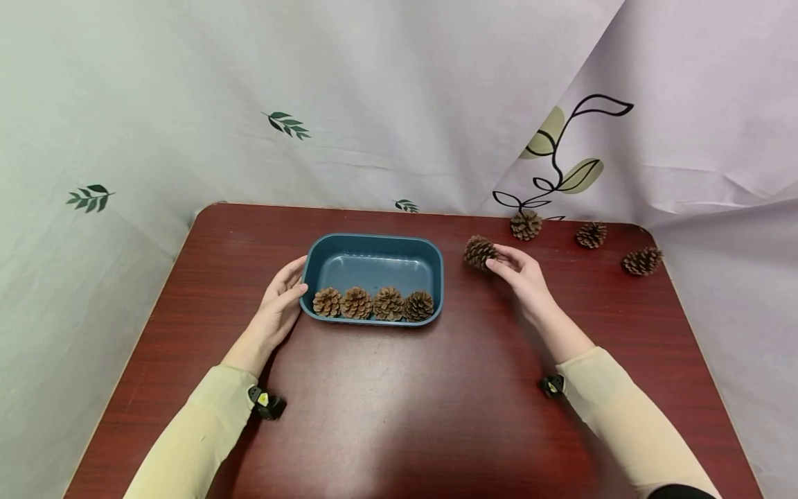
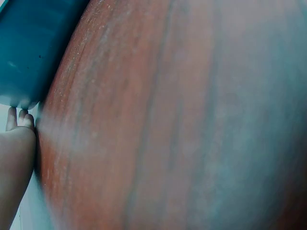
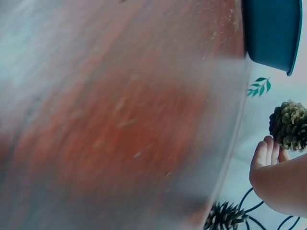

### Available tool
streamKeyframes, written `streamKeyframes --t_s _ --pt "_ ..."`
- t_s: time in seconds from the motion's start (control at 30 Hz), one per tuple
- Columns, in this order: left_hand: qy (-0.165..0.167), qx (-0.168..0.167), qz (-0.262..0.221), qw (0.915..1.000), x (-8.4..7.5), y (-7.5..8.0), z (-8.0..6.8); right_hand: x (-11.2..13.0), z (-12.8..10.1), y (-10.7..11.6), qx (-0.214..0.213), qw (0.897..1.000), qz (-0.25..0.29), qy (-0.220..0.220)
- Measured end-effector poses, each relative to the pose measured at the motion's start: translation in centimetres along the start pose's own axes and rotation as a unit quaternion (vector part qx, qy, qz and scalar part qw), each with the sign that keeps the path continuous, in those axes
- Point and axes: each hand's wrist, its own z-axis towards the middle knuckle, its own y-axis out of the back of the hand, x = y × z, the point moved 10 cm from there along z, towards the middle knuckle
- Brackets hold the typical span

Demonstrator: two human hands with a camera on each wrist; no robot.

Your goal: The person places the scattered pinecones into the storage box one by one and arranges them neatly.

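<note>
Nearest you, at the bottom of the head view, your two cream sleeves come in from the lower corners over a wide bare stretch of dark red tabletop.

Your left hand lies left of centre with its fingers loosely straight against the left end of the teal tray, holding nothing. The left wrist view adds only fingertips meeting the tray's corner at the upper left of the frame; the rest is blurred wood grain.

Four pine cones sit in a row along the tray's near wall, each touching the next; the far half of the tray is bare.

Your right hand, right of centre, pinches a loose pine cone at the fingertips, just beside the tray's right end. The right wrist view shows it from below: the cone stands above the fingers at the right edge, the tray's outer wall fills the upper right, and a second cone shows at the bottom.

Further back, three more cones lie well apart along the tabletop's upper right edge. There is open wood between them and your right hand.

Behind the tabletop hangs pale cloth printed with green sprigs and a black-outlined leaf stem.
</note>
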Motion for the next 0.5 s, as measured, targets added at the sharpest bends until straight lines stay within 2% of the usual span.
streamKeyframes --t_s 0.3,0.5 --pt "0.006 -0.002 0.002 1.0 0.2 0.0 0.0 1.4 0.3 -1.5 0.011 0.999 0.004 0.031" --pt "0.007 -0.001 0.007 1.0 0.2 0.1 0.1 3.3 0.3 -2.6 0.018 0.997 -0.012 0.077"
